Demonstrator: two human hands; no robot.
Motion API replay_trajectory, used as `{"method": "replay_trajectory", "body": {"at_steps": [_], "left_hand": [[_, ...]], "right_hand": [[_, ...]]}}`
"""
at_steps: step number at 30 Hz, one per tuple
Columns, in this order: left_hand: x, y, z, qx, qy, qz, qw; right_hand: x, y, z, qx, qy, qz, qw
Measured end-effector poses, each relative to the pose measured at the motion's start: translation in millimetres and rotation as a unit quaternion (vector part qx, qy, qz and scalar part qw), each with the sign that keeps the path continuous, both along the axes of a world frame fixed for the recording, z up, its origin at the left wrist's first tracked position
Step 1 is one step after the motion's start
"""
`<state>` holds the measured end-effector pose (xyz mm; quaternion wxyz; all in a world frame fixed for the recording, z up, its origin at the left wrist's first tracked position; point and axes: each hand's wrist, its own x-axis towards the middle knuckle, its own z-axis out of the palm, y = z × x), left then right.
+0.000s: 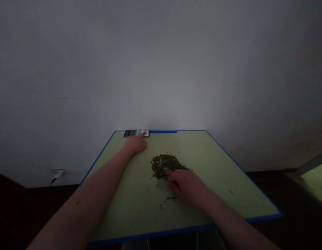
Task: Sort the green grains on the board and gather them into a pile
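My left hand [135,143] reaches to the far edge of the table. Its index finger is stretched out onto the screen of a phone [131,133], and the thumb stands apart. On the table lies a loose pile of small dark green grains or beans [164,163]. The fingertips of my right hand [187,184] rest on the near right side of this pile, index finger and thumb apart. Partly under that hand is a pale, see-through flat piece [162,184], whose kind I cannot make out. A few stray grains [171,198] lie nearer to me.
The pale yellow tabletop [207,163] has a blue rim [192,229] and stands against a grey wall [176,69]. A thin dark sliver [231,191] lies on its right part. A white plug [58,174] with a cable is low on the wall at left. The room is dim.
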<state>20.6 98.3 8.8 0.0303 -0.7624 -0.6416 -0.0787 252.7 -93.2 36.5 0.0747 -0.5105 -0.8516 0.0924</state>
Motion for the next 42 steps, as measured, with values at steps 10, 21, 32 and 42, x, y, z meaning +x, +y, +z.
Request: {"method": "replay_trajectory", "body": {"at_steps": [10, 21, 32, 42], "left_hand": [[0.0, 0.5, -0.9, -0.004, -0.006, 0.009, 1.000], [-47.6, -42.1, 6.5, 0.005, -0.021, 0.076, 0.997], [-86.0, -72.1, 4.0, 0.016, -0.019, 0.105, 0.994], [-56.0, -43.4, 1.0, 0.034, 0.022, 0.053, 0.998]], "right_hand": [[0.5, -1.0, 1.7, 0.001, 0.002, 0.003, 1.000], [-0.5, -7.4, 5.2, 0.024, -0.031, 0.007, 0.999], [-0.3, -11.3, 5.3, 0.043, -0.027, 0.011, 0.999], [-1.4, -12.0, 5.9, 0.034, -0.032, -0.001, 0.999]]}}
